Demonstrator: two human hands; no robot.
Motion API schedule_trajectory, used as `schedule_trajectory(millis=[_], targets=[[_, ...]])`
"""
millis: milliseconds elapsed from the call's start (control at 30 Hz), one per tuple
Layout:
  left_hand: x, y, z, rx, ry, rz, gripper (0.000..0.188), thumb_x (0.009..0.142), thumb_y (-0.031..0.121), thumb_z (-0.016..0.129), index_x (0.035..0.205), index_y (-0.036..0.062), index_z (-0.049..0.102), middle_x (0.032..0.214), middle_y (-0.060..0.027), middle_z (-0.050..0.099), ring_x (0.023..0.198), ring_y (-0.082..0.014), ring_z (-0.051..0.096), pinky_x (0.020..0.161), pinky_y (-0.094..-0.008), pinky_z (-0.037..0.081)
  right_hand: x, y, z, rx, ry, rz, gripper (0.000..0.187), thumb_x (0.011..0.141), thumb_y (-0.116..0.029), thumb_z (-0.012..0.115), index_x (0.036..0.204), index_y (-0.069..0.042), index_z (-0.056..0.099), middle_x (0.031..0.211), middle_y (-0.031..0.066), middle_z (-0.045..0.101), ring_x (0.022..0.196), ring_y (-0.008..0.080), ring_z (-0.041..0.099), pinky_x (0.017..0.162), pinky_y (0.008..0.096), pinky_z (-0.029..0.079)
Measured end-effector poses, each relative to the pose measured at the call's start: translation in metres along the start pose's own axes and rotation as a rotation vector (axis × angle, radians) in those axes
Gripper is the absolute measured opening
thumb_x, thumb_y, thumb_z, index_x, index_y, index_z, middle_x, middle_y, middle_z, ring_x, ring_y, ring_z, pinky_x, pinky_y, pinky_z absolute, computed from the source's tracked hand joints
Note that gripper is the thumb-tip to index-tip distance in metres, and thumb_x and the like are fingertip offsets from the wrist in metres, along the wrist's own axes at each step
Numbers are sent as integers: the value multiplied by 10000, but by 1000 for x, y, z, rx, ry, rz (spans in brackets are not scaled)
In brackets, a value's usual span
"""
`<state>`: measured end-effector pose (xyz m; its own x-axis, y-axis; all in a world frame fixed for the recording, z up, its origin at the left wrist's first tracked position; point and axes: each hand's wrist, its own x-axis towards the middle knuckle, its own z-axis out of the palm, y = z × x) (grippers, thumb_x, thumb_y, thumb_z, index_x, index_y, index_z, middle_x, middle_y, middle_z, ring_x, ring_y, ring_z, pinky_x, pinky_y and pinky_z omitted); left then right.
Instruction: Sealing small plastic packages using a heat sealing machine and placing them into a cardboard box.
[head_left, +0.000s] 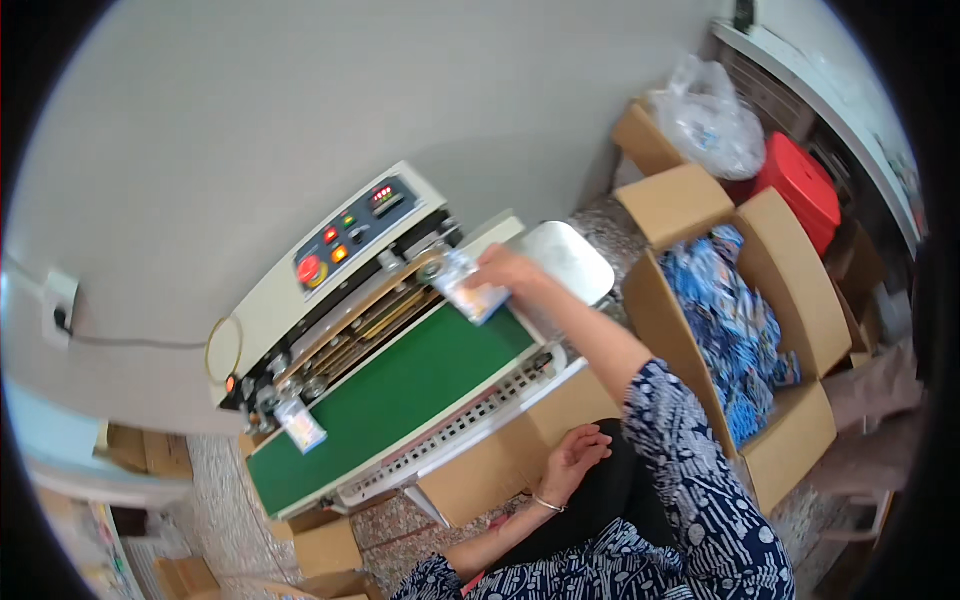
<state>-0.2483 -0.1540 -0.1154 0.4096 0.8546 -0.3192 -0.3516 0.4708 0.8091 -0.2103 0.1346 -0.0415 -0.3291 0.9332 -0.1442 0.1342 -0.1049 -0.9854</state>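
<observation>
A small blue-and-white plastic packet (470,289) is in my right hand (507,270), at the right end of a band sealing machine (268,305). The packet's upper edge meets the machine's sealing track, and its lower part hangs over the green conveyor belt (400,375). Motion blurs it somewhat. A second packet (301,425) lies at the belt's left end, its top edge by the rollers. My left hand (572,465) rests on my lap with loosely bent fingers and nothing visible in it.
An open cardboard box (690,335) on the right holds a heap of blue packets (725,340). A metal stool top (566,262) stands beyond the machine's right end. Behind are a clear plastic bag (710,125) and a red stool (800,190). A cable (140,343) runs to a wall socket.
</observation>
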Motion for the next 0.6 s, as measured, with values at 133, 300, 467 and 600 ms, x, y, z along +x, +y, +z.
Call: schedule_trajectory(millis=[133, 300, 467, 600], targets=[[2, 0, 16, 253, 58, 70, 311, 852, -15, 538, 1157, 23, 492, 1064, -66, 584, 949, -142, 562, 815, -243, 444, 30, 24, 37, -617, 112, -155, 424, 549, -330, 707, 850, -36, 653, 880, 182, 647, 823, 308, 633, 713, 410, 502], [-1, -10, -7, 150, 180, 157, 249, 850, 10, 514, 1099, 7, 510, 1038, -82, 596, 904, -137, 559, 758, -253, 455, -14, -37, 71, -694, 200, -260, 157, 700, -179, 630, 726, -24, 631, 757, 150, 634, 753, 320, 632, 631, 428, 507], [-1, 5, 30, 301, 175, 164, 251, 893, 38, 513, 1133, -7, 456, 979, -110, 612, 769, -126, 595, 675, -217, 466, -85, -26, -41, -812, 301, -358, 293, 777, -328, 606, 776, -34, 601, 760, 165, 611, 735, 338, 604, 638, 436, 482], [-5, 2, 36, 337, 181, 218, 256, 881, 45, 533, 1123, -8, 467, 990, -109, 609, 796, -110, 580, 687, -207, 458, -159, 6, -184, -1003, 591, -169, 216, 778, -254, 594, 753, -41, 621, 721, 172, 602, 726, 348, 594, 642, 439, 459]])
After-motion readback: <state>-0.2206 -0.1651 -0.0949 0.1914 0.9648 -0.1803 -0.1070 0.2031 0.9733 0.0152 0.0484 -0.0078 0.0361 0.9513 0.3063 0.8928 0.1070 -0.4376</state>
